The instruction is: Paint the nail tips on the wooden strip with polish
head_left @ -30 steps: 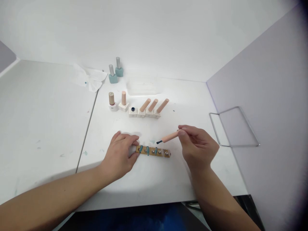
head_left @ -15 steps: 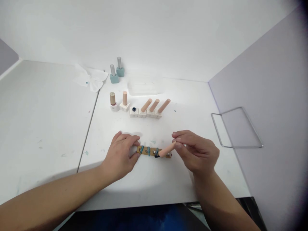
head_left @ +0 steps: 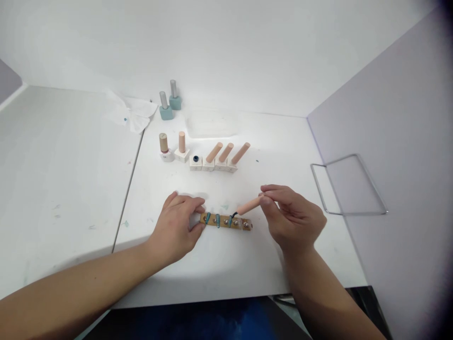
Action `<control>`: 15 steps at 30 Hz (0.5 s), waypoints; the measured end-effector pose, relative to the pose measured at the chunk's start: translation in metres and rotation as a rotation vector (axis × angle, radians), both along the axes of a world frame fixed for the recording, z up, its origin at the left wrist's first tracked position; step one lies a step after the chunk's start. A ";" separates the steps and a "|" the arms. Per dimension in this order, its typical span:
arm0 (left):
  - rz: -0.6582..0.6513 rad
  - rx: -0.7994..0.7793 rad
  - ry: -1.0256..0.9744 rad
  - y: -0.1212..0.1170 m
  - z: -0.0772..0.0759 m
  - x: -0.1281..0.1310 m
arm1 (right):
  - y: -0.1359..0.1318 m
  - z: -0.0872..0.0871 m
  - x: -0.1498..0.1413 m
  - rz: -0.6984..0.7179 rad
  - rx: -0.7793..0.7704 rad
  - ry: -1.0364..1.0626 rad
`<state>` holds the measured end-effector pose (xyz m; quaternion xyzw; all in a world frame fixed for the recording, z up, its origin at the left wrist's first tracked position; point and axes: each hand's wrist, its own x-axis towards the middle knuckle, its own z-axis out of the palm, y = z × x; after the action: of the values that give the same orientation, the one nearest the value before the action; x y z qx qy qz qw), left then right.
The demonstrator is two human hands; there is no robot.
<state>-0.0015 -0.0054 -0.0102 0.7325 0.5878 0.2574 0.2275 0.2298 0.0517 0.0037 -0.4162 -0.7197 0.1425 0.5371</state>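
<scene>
Between the fingertips of my right hand (head_left: 293, 215) is a nail polish brush (head_left: 249, 205) by its long peach cap handle. Its dark bristles touch or hover just over the third teal-painted nail tip (head_left: 230, 221); the exact contact is too small to tell. My left hand (head_left: 180, 224) pinches the left end of a gold display strip (head_left: 222, 222) between thumb and fingers. Several nail tips stand on the strip's metal studs, with teal ones on the left and clear ones on the right. An uncapped polish bottle (head_left: 196, 164) shows its dark neck behind the strip.
Three bottles with slanted peach caps (head_left: 226, 152) stand right of the uncapped one. A peach-capped bottle (head_left: 181, 151) and a brown-capped bottle (head_left: 164, 150) stand left. Farther back are two teal bottles (head_left: 166, 112), a crumpled tissue (head_left: 139, 113) and a clear tray (head_left: 212, 135). A wire frame (head_left: 348, 213) is at right.
My right hand has lifted the brush slightly up and to the right, uncovering the strip's right end. My left hand stays on the strip. The whole view has shifted a little.
</scene>
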 end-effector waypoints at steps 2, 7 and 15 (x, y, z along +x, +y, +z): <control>0.000 -0.003 0.002 0.000 0.001 0.000 | 0.000 0.000 0.000 -0.019 0.000 0.026; -0.002 -0.007 0.002 0.001 0.002 0.000 | -0.001 0.001 -0.001 0.043 0.010 0.003; 0.005 -0.025 -0.007 0.001 0.002 0.000 | -0.004 0.004 0.001 0.121 0.052 0.000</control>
<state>-0.0011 -0.0047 -0.0084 0.7273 0.5917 0.2534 0.2380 0.2311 0.0481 0.0079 -0.3578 -0.7470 0.1562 0.5381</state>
